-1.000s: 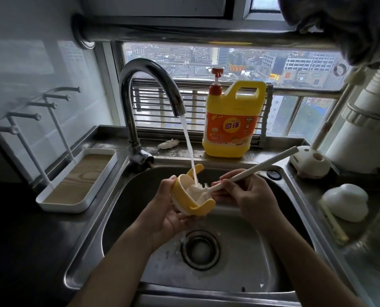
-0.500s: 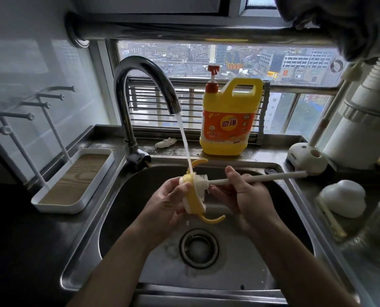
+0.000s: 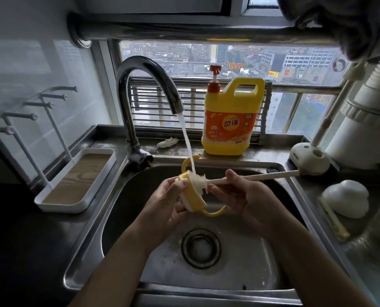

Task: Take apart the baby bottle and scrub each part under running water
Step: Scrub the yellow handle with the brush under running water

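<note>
Left hand [image 3: 169, 202] wraps its fingers round the yellow handled collar [image 3: 194, 196] and holds it on edge, directly under the tap [image 3: 149, 85]. Right hand [image 3: 235, 196] pinches the bottle brush [image 3: 257, 176] by its thin handle near the bristles, and the head is pressed against the collar's face. The water stream [image 3: 188, 140] from the tap lands right where bristles meet plastic.

So the bottle is already apart, and I'd call this the scrub of the collar. The next move probably calls for turning the collar in the left hand so the brush reaches the inner rim and both curved handles. Wet plastic is slippery, so it needs a firm hold.

Below the tap is the steel sink [image 3: 262, 262] with its round drain [image 3: 201, 248]. To the right of the tap a yellow detergent jug [image 3: 228, 120] stands on the ledge. Further right sit a white brush stand [image 3: 308, 158] and a white domed cap [image 3: 345, 198]. Left of the tap is a peg drying rack [image 3: 78, 180]. Behind the tap a window looks out over city buildings.
</note>
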